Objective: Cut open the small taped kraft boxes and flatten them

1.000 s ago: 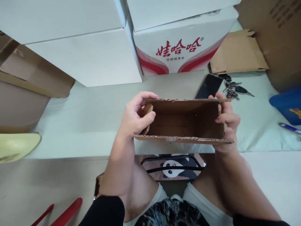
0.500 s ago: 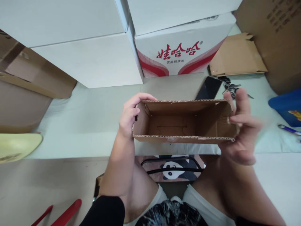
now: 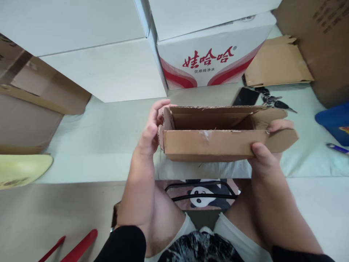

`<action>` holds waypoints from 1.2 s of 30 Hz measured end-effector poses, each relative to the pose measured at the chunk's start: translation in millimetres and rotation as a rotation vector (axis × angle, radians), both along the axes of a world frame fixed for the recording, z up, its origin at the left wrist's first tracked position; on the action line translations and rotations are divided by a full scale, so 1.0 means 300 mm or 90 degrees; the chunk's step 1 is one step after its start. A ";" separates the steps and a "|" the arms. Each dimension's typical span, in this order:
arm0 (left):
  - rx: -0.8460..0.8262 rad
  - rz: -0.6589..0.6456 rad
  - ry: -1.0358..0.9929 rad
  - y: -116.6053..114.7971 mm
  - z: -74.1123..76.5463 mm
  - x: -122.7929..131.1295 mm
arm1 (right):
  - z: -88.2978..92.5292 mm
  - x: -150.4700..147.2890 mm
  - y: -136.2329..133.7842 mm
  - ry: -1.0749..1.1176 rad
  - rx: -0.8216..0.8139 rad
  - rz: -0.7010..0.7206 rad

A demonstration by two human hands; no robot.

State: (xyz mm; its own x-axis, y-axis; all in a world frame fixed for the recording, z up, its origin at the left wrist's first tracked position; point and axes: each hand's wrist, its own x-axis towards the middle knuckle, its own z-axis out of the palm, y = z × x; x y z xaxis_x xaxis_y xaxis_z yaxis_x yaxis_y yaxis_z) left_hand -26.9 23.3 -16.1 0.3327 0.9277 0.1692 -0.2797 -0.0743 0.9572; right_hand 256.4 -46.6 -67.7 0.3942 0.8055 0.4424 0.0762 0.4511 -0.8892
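Between my two hands is a brown cardboard box [image 3: 209, 145], its long open mouth facing up and toward me. My left hand [image 3: 149, 131] is closed on the box's left end, beside a bent end flap; some of its fingers are behind the cardboard. At the other end my right hand [image 3: 268, 149] grips the front corner, thumb on the front wall and a finger over the right flap [image 3: 283, 140], which sticks outward. A strip of clear tape shows on the front wall. Inside, the visible part of the box is bare cardboard.
Behind the box stand a white carton with red lettering [image 3: 212, 62] and plain white boxes [image 3: 109, 72]. A black phone [image 3: 246, 96], keys [image 3: 272, 100], a flattened cardboard piece [image 3: 278, 63] and a blue container [image 3: 334, 120] lie right. A yellow-green object [image 3: 24, 169] is at left.
The box has tilted, so its front wall now shows and its inside shows less. My right hand has gone from spread fingers to a grip on the right end, whose flap now points outward.
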 end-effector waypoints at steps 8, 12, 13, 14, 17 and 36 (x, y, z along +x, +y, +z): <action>0.119 -0.109 0.139 0.040 -0.076 -0.019 | 0.058 -0.070 0.016 0.183 0.078 0.028; 0.193 -0.131 0.167 0.049 -0.094 -0.023 | 0.072 -0.078 0.022 0.196 0.080 0.017; 0.207 -0.141 0.176 0.048 -0.096 -0.026 | 0.072 -0.076 0.025 0.196 0.079 0.011; 0.219 -0.152 0.186 0.047 -0.097 -0.030 | 0.070 -0.074 0.028 0.204 0.078 0.008; 0.226 -0.169 0.232 0.043 -0.097 -0.047 | 0.059 -0.063 0.037 0.246 0.077 0.018; 0.220 -0.037 0.225 0.067 -0.149 -0.014 | 0.009 -0.046 0.029 0.244 0.086 0.045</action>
